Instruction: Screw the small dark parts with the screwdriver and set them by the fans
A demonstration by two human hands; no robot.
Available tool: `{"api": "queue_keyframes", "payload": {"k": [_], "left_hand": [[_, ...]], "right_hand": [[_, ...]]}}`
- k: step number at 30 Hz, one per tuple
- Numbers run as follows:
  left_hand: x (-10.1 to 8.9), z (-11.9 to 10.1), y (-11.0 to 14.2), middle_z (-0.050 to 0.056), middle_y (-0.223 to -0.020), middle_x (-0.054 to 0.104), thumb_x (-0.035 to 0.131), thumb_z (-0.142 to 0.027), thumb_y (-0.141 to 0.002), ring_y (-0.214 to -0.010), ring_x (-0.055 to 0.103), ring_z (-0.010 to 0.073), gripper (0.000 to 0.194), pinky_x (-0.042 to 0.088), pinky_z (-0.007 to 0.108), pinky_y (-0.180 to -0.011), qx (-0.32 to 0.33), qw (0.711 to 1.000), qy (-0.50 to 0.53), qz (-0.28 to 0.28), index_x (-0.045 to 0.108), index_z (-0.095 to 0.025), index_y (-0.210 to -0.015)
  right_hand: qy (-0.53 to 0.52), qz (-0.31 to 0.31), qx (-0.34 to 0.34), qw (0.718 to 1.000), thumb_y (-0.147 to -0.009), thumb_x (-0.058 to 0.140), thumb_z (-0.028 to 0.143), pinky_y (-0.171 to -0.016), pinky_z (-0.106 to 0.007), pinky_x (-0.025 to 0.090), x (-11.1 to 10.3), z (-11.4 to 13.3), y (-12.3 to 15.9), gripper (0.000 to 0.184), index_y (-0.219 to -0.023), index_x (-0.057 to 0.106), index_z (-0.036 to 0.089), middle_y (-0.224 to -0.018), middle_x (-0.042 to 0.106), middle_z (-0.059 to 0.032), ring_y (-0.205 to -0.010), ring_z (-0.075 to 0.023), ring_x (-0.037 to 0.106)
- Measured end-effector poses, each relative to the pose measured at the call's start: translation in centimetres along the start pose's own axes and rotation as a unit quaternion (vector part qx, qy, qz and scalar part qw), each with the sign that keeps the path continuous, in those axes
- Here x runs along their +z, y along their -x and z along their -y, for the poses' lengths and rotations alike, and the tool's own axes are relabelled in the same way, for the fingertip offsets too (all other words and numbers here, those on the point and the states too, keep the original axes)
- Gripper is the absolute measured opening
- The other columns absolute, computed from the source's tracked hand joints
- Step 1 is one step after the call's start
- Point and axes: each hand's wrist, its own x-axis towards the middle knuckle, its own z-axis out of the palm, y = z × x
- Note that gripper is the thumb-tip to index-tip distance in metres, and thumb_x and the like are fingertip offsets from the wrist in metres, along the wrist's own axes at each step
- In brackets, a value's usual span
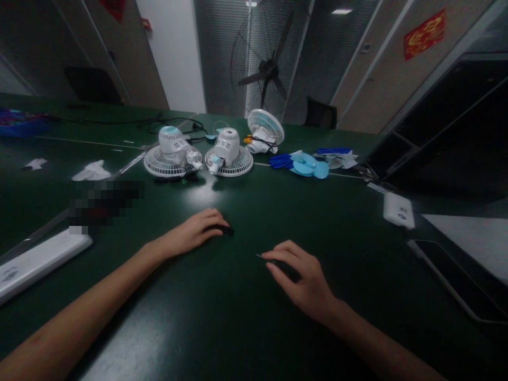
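My left hand rests on the dark green table, its fingers curled over a small black object that I cannot make out. My right hand lies palm down a little to the right, fingers bent, with a thin dark item sticking out from under its fingertips. Beyond the hands, two small white fans lie face down, and a third white fan stands tilted behind them.
Blue fan blades and blue gloves lie at the back right. A white device and a flat tablet sit at the right, a white slab at the left. White scraps, cables and a big floor fan lie further back.
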Motion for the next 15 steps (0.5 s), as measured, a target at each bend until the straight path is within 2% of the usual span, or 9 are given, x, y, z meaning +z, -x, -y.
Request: {"api": "queue_keyframes", "payload": {"k": [4,7,10,15], "left_hand": [[-3.3,5.4,1.7,0.01,-0.123,0.065,0.05,-0.045,-0.107,-0.11,0.064,0.0267,0.036,0.053,0.041,-0.097,-0.074,0.99,-0.071,-0.101,0.071,-0.024,-0.127],[-5.1,8.1,3.1,0.011,-0.12,0.066,0.051,-0.05,-0.104,-0.105,0.065,0.0282,0.041,0.054,0.041,-0.092,-0.132,0.971,-0.125,-0.155,0.072,-0.022,-0.125],[-5.9,9.5,3.9,0.011,-0.116,0.067,0.052,-0.055,-0.101,-0.101,0.067,0.0296,0.046,0.054,0.041,-0.09,-0.168,0.954,-0.158,-0.192,0.074,-0.021,-0.123],[-6.2,9.9,4.5,0.012,-0.118,0.069,0.052,-0.057,-0.098,-0.1,0.067,0.029,0.049,0.054,0.04,-0.089,-0.183,0.946,-0.159,-0.217,0.073,-0.021,-0.125]], "right_hand": [[-0.005,0.003,-0.001,1.0,-0.102,0.062,0.019,-0.074,-0.031,0.057,0.0,-0.1,0.1,0.023,-0.122,0.072,0.024,-0.107,0.067,-0.0057,-0.091,-0.0175,0.068],[-0.002,0.01,0.002,1.0,-0.103,0.061,0.02,-0.074,-0.031,0.057,0.0,-0.1,0.2,0.024,-0.123,0.072,0.024,-0.108,0.067,-0.006,-0.091,-0.0179,0.068],[-0.002,0.016,0.002,1.0,-0.103,0.061,0.02,-0.074,-0.031,0.057,-0.1,0.0,0.2,0.024,-0.124,0.072,0.024,-0.108,0.067,-0.0062,-0.091,-0.0178,0.068],[-0.007,0.012,-0.006,1.0,-0.103,0.061,0.02,-0.074,-0.03,0.058,-0.1,0.2,0.2,0.024,-0.124,0.072,0.023,-0.108,0.067,-0.0063,-0.09,-0.0174,0.068]]}}
